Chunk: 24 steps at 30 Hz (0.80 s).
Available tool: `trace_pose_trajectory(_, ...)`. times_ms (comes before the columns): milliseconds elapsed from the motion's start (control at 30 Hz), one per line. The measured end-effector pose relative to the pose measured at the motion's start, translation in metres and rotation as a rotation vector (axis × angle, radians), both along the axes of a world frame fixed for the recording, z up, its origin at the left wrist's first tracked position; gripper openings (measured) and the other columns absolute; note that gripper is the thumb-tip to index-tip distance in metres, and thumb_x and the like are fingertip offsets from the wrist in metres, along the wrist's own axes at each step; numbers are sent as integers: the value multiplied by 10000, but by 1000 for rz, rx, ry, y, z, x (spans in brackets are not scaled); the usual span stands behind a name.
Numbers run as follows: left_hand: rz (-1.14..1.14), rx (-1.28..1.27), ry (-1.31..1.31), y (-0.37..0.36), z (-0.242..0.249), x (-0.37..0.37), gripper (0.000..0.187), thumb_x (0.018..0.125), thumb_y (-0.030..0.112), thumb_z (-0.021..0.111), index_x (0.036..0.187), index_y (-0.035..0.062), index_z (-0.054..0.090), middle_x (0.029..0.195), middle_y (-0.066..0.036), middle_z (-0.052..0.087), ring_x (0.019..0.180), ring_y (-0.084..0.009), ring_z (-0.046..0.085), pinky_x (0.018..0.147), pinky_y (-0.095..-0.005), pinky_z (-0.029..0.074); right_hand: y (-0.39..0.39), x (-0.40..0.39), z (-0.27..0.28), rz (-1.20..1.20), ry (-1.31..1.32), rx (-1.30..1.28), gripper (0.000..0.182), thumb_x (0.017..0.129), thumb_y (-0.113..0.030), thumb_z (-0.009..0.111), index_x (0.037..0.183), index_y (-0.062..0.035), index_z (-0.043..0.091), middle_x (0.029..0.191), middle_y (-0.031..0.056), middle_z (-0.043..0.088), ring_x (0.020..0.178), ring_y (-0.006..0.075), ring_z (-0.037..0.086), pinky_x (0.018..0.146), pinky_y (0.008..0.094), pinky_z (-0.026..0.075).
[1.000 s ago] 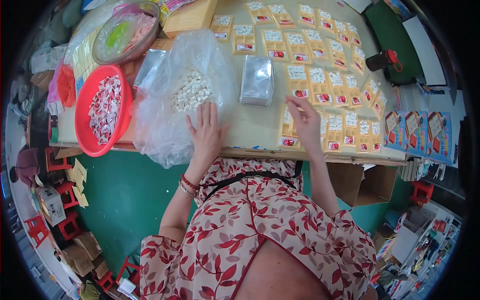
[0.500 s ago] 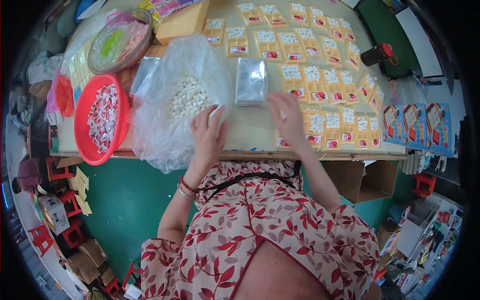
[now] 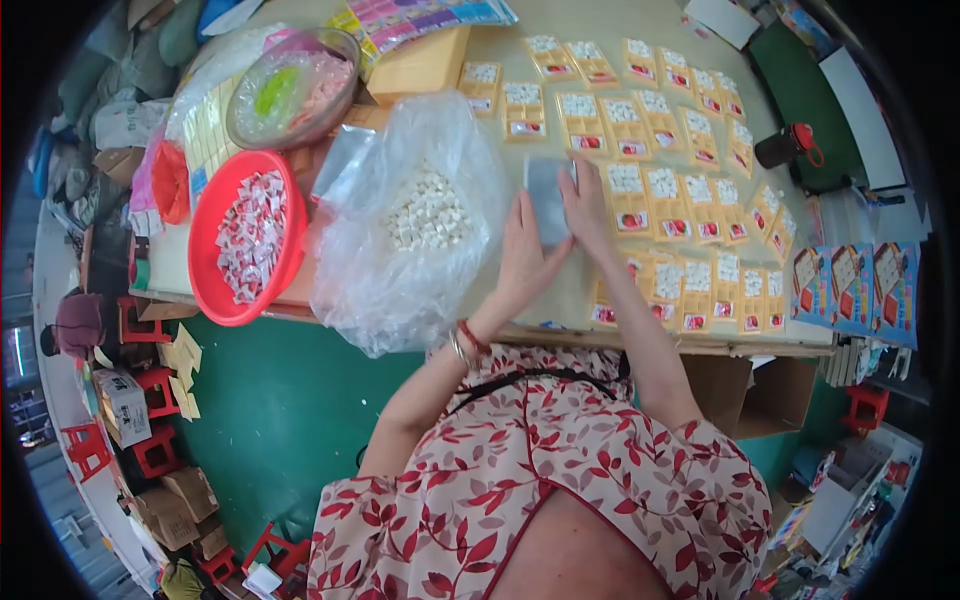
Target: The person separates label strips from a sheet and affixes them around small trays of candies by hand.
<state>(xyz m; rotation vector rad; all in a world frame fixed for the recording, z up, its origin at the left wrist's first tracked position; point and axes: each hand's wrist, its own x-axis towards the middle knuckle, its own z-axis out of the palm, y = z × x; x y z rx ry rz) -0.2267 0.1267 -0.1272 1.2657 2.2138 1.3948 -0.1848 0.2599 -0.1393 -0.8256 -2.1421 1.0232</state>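
Between my hands is a stack of flat silvery sheets or bags point(image 3: 546, 195), slightly blurred. My left hand point(image 3: 527, 258) grips its left side and lower edge, thumb along the bottom. My right hand point(image 3: 588, 208) holds the right side, with fingers over the upper right edge. Just left of them lies a clear plastic bag point(image 3: 345, 290), spread open around a heap of small white blocks point(image 3: 428, 212). To the right are rows of yellow compartment trays point(image 3: 663, 205), each with white blocks and a small red-and-white packet.
A red basin point(image 3: 200, 262) of small red-and-white packets stands at the left. Behind it sits a clear bowl point(image 3: 240, 125) with bagged green and pink items. A dark bottle point(image 3: 782, 147) and blue printed cards point(image 3: 850, 290) are at the right. A yellow block-like stack point(image 3: 420, 65) stands at the back.
My hands have come together on the silvery stack; before, they were apart on either side of it. The stack has shifted slightly relative to the table. The whole view has moved a little.
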Motion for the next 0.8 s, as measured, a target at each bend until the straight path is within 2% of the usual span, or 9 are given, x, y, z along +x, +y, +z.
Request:
trace_pose_trajectory(67,-14,-46,70,-13,-4,10,938,751,271,696,1355,-133,103,1331,-335,269,1236,-444,303,1028,-436,289,-13,10,0,-20,-1,21,378,924,-223,458,1237,-13,438,1219,190,451,1154,335,420,956,387,361)
trace_pose_trajectory(267,-85,-62,88,-20,3,9,965,752,261,699,1366,-111,56,1374,-333,178,1266,-461,240,1044,-462,249,-20,16,10,-21,13,-74,407,930,-282,453,1252,-33,438,1208,165,459,1149,299,427,940,375,373)
trace_pose_trajectory(333,-80,-67,61,-19,12,4,994,740,288,710,1368,-109,48,1376,-335,176,1268,-461,239,1045,-466,247,-21,18,16,-60,131,-346,436,935,-314,450,1269,-35,423,1221,160,465,1149,265,443,924,356,389)
trace_pose_trajectory(400,-101,-74,9,-19,13,12,1024,729,315,720,1369,-107,41,1378,-338,173,1270,-462,238,1046,-469,245,-13,23,-13,-85,134,-370,435,934,-319,455,1260,-32,435,1199,156,491,1130,254,467,910,349,399)
trace_pose_trajectory(467,-33,-103,78,-13,11,13,1090,685,393,742,1367,-108,56,1367,-335,207,1254,-457,270,1036,-466,261,5,20,-18,-117,147,-374,435,933,-324,460,1252,-29,447,1177,152,516,1111,242,491,896,343,409)
trace_pose_trajectory(567,45,-152,93,-1,21,15,1146,643,449,755,1365,-109,62,1352,-327,250,1230,-445,314,1013,-454,294,15,22,-12,-7,127,-383,408,913,-319,494,1182,-13,512,1106,154,568,1054,260,540,887,336,416)
trace_pose_trajectory(667,126,-281,109,3,36,16,1180,614,472,762,1366,-107,61,1340,-315,284,1213,-421,350,984,-437,323,28,8,-4,-11,131,-212,357,879,-302,546,1079,-8,583,1063,155,587,1006,270,566,860,332,435)
trace_pose_trajectory(733,140,-292,94,1,33,19,1183,607,457,766,1366,-109,56,1335,-310,296,1213,-409,358,978,-435,326,28,3,22,161,-46,77,320,848,-279,582,1028,-16,610,1073,165,579,991,275,571,834,335,448)
trace_pose_trajectory(800,149,-299,83,3,27,21,1186,601,441,769,1366,-111,51,1331,-306,308,1212,-398,365,972,-432,329,25,-6,23,181,-72,47,307,837,-274,597,1001,-16,622,1026,158,600,948,261,589,803,331,458)
